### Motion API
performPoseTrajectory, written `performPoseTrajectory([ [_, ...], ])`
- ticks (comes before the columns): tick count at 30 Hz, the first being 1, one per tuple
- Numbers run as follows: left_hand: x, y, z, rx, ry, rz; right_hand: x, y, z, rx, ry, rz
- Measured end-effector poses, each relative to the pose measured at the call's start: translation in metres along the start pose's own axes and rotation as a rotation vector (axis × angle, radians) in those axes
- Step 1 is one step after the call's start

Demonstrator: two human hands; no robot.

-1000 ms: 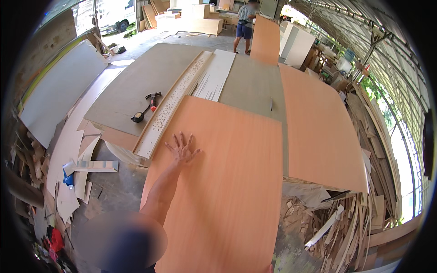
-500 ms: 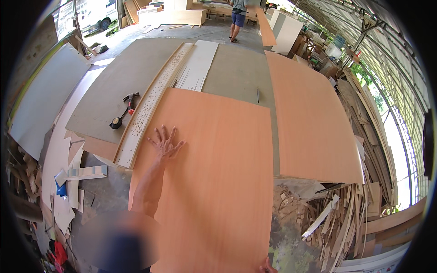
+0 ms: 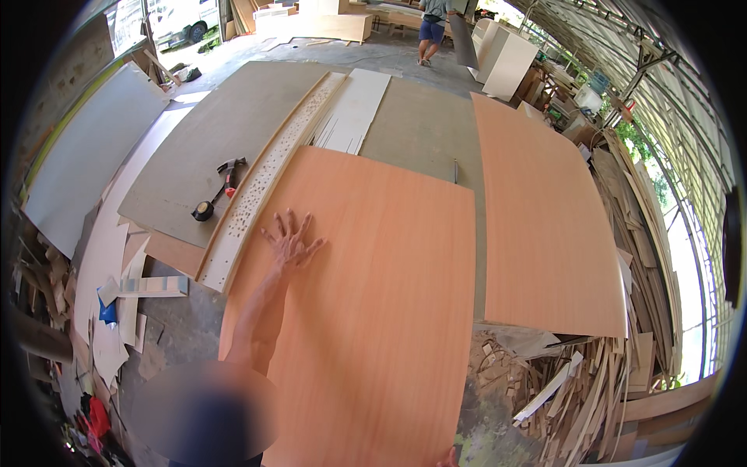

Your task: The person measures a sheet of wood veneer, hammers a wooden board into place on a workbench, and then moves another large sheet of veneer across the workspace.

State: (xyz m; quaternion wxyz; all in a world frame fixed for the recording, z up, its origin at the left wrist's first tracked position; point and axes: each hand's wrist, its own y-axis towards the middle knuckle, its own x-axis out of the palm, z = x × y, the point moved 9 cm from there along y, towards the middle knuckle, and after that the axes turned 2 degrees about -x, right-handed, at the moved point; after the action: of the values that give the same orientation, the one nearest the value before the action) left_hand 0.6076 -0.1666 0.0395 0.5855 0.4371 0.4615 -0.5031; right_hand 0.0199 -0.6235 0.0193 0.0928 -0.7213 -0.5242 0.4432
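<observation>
A large orange wood-grain panel point(image 3: 373, 311) lies in front of me, its far part resting over a grey sheet point(image 3: 420, 117). My left hand point(image 3: 292, 247) is pressed flat on its left part, fingers spread. At the bottom edge of the view, only a bit of my right hand point(image 3: 447, 458) shows, closed on the panel's right edge; the rest is out of view. Just left of the panel runs a long white strip with wooden edges point(image 3: 253, 202), scattered with small bits. A claw hammer point(image 3: 230, 175) and a black tape measure point(image 3: 203, 210) lie beyond it on the grey sheet.
A second orange panel point(image 3: 545, 226) lies to the right. White slats point(image 3: 354, 109) sit at the far end. Wood offcuts point(image 3: 568, 405) pile up at the lower right, planks point(image 3: 638, 241) at far right. A person point(image 3: 432, 31) stands at the back beside a white cabinet point(image 3: 510, 62).
The whole view has shifted slightly, so things sit further right. My left hand stays flat on the panel; less of my right hand shows. The person at the back has turned an orange board.
</observation>
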Motion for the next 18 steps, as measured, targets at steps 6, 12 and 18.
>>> performPoseTrajectory([
  [6,-0.001,0.014,0.009,-0.006,0.001,-0.006,0.002,0.000,-0.031,0.113,0.182,-0.042],
  [12,0.001,0.033,0.009,-0.011,-0.006,0.001,0.002,0.015,-0.034,0.043,0.168,-0.019],
  [18,0.001,0.055,0.017,-0.017,-0.027,-0.018,-0.002,0.039,-0.042,-0.053,-0.043,0.035],
])
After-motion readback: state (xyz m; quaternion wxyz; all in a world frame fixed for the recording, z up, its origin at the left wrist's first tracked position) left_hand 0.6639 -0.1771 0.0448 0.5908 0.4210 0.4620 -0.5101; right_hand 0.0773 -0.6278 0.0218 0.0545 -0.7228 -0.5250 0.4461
